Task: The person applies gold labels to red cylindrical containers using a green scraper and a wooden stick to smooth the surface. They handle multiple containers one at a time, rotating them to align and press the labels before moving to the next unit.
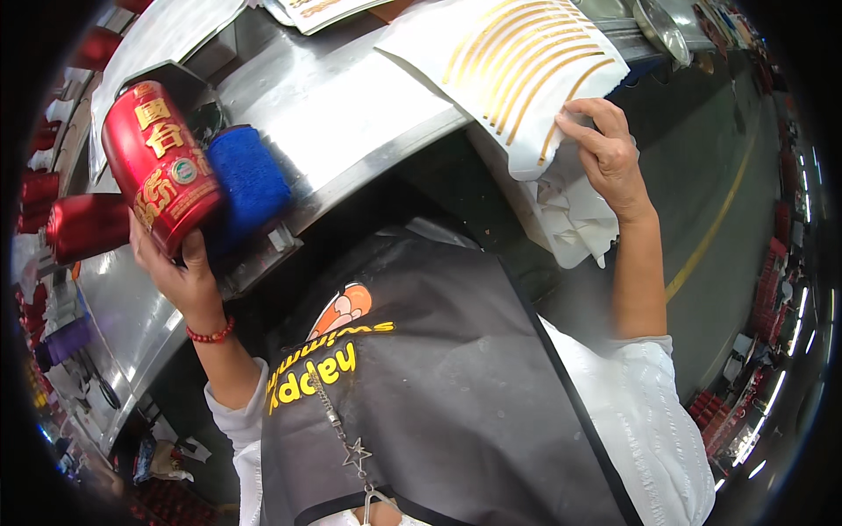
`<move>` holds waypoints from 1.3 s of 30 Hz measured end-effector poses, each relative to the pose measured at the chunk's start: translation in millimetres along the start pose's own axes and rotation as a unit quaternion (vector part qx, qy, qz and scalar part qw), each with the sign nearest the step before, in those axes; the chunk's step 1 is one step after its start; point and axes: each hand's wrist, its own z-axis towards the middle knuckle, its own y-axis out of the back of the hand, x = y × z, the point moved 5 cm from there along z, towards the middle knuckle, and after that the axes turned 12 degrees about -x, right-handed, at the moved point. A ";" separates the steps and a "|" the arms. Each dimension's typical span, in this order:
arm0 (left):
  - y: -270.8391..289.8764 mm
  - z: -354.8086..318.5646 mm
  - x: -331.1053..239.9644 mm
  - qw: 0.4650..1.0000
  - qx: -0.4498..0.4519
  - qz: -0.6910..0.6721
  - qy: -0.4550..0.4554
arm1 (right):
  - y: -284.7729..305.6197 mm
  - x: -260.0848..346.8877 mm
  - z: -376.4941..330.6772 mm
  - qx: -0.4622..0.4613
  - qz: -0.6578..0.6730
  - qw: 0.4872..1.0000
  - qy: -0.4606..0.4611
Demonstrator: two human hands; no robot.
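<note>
My left hand [180,267] is closed round the lower end of a glossy red bottle [153,149] with gold lettering, which leans toward the upper left. Right beside that bottle is a pad wrapped in blue towelling [248,180]. On the right, my right hand [605,153] pinches the edge of a white sticker sheet [482,79] at one of its gold strips. Several curved gold strips lie in rows across the sheet, which overhangs the bench's front edge. Whether a strip is lifting off under my fingertips I cannot tell.
A shiny metal bench [342,114] runs across in front of me. Another red bottle [88,228] lies at the left. Below the sheet stands a white bin [561,219] with crumpled paper. A metal bowl [662,33] is at the far right end.
</note>
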 end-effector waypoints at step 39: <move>-214.9 -109.8 -229.3 0.596 0.442 -0.477 0.471 | 0.6 19.2 2.7 -0.034 0.125 0.991 0.046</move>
